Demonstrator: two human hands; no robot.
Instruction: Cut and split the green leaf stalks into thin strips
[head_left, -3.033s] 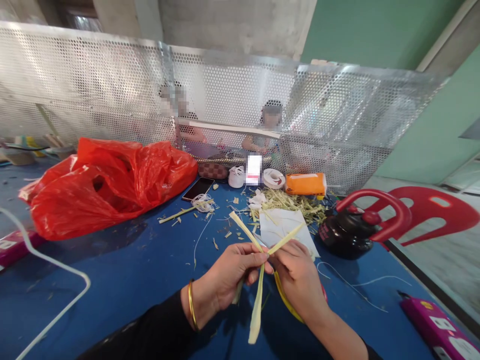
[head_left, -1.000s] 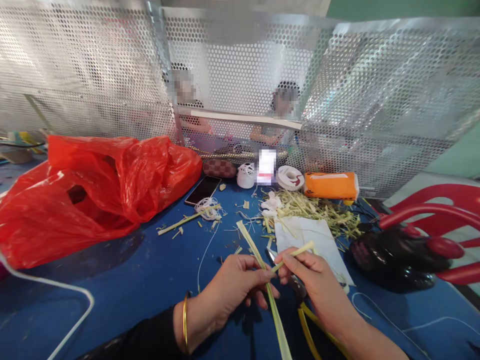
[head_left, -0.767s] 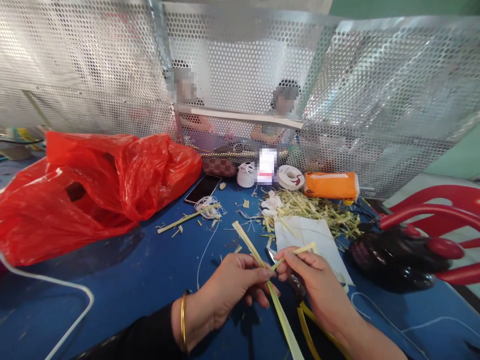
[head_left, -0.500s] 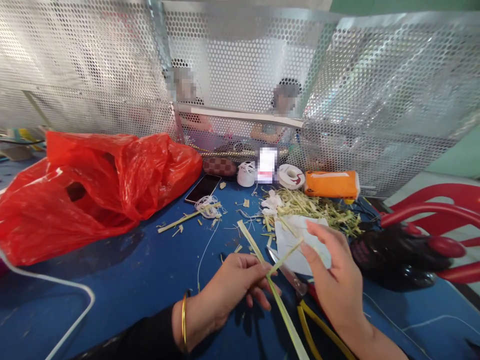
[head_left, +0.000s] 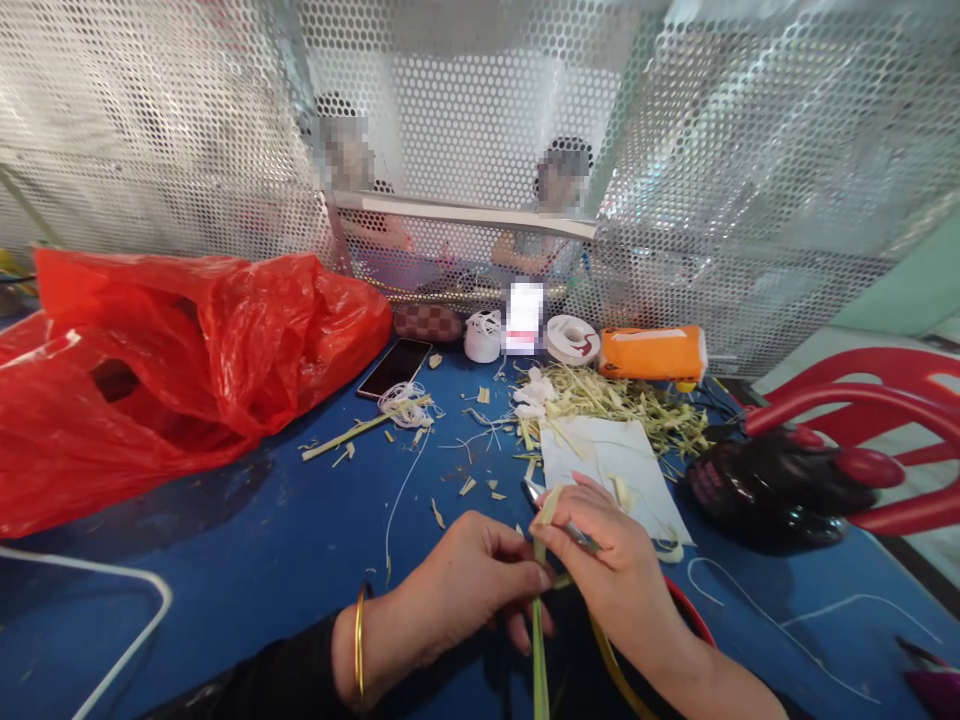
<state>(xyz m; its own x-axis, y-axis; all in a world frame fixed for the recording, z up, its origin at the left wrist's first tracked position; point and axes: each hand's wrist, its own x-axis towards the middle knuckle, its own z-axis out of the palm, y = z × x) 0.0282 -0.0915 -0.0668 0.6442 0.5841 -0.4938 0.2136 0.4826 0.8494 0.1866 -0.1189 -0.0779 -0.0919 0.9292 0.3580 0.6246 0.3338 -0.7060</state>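
Observation:
My left hand (head_left: 476, 580), with a gold bangle at the wrist, pinches a pale green leaf strip (head_left: 539, 655) between thumb and fingers. The strip hangs down toward the front edge of view. At its upper end my right hand (head_left: 611, 565) is closed on the same strip, thumb against fingertips, close beside the left. Under the right hand lies a cutting tool with a pointed metal blade and a yellow handle (head_left: 621, 680) and a red one, mostly covered. Behind that hand is a white paper sheet (head_left: 600, 450) with leaf scraps on it.
A red plastic bag (head_left: 187, 350) fills the left. Along the back stand a phone (head_left: 395, 367), a checkered case (head_left: 427, 322), a white spool (head_left: 572, 340) and an orange packet (head_left: 652, 352). A leaf-scrap pile (head_left: 630, 405) lies before them. At right sits a black glossy object (head_left: 765, 495).
My right hand has come down and toward the left hand, closing on the strip's upper part. The strip now stands more upright. The whole view has shifted slightly.

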